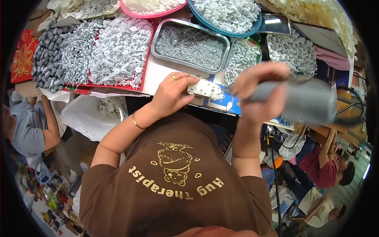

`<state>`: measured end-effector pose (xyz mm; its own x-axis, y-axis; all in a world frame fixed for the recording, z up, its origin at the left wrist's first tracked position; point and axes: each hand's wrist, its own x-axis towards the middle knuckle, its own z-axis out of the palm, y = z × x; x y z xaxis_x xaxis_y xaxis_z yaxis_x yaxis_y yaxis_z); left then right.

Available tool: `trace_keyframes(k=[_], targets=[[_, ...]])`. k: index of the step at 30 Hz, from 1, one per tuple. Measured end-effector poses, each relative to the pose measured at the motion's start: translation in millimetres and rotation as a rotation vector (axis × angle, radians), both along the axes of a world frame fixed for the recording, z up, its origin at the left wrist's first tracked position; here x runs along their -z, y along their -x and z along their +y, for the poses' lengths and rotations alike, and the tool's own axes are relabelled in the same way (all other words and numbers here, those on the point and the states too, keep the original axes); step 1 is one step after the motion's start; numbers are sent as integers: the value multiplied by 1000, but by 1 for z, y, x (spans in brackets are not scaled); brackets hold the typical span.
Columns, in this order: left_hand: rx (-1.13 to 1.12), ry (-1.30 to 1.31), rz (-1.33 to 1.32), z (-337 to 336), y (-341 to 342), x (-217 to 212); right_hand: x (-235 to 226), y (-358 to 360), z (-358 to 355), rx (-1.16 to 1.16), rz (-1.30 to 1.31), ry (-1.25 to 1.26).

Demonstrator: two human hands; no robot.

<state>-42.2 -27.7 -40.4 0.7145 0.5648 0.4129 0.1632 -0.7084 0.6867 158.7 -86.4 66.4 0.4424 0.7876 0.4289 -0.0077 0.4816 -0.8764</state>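
Note:
My left hand (170,94), with a ring and a bracelet, is closed on the left end of a white plastic part (203,88). Small holes or fasteners dot the part's face. It lies at the table's near edge, over a white and blue surface. My right hand (265,89) is wrapped round a grey electric screwdriver (296,102), held sideways with its cord end to the right. Its tip points left, close to the right end of the plastic part; motion blur hides whether they touch.
Beyond my hands is a metal tray (227,44) of small screws. A red box (148,59) of white plastic pieces stands left of it. Behind are a pink basin (154,16), a blue basin (260,24) and a phone (276,24). People (321,168) sit at both sides.

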Motion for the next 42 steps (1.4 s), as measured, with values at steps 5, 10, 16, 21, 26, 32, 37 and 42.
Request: trace_keyframes(k=[5,10,16,21,26,32,37,42], targets=[[-28,-16,-190,0,-1,-17,-7,-140,30,863,-3,106],[-162,798,-302,11,12,-42,46,-291,10,546,210,118],[-165,983,-83,51,112,-67,9,-231,-37,618,-26,775],[-209,773,479,78,253,-73,33,-203,-95,617,-571,1465],[-410,527,1173,114,350,-3,77,-185,-129,803,-1071,1395],[-519,466,743,98,238,-101,91,-190,-135,868,-1101,1228],[-543,-18,344,149,154,-92,108,-199,-142,1042,-771,1068],[-580,-543,322,246,96,-36,108,-206,-147,1139,-1147,842]])
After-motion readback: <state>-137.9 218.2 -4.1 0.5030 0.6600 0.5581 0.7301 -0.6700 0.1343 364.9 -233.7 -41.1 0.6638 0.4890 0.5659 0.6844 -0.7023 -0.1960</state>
